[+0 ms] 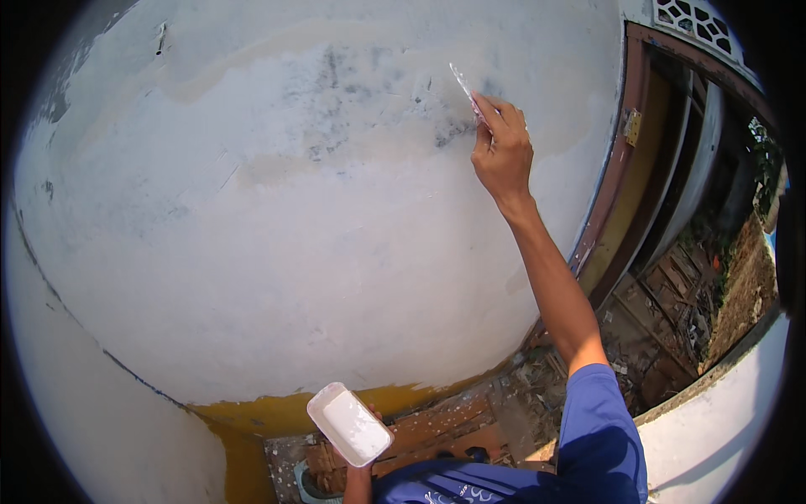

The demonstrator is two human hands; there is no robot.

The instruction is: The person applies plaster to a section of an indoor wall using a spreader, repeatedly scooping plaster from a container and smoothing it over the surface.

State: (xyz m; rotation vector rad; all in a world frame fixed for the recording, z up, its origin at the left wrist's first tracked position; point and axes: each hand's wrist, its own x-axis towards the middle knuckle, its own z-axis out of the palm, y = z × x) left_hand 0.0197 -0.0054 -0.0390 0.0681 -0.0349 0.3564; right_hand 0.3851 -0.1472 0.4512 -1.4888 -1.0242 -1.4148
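Raised up in front of the wall (336,260), my right hand (505,155) is closed around a thin, flat putty knife (460,81) smeared with white paste. Its blade points up and to the left, at or very close to the plaster; contact is hard to make out. Dark grey stains (327,101) mark the wall left of the blade. Low in front of me, my left hand (375,412) grips a white rectangular tub (316,410) from beneath, most of its fingers hidden. White paste (359,433) coats the inside of the tub, which is tilted.
A brown door frame (606,181) with a hinge stands to the right. Beyond it, boards and rubble (672,290) litter the ground. Spattered wooden planks (445,428) lie below the wall's yellow lower band (277,412). A low white wall (714,428) borders the lower right.
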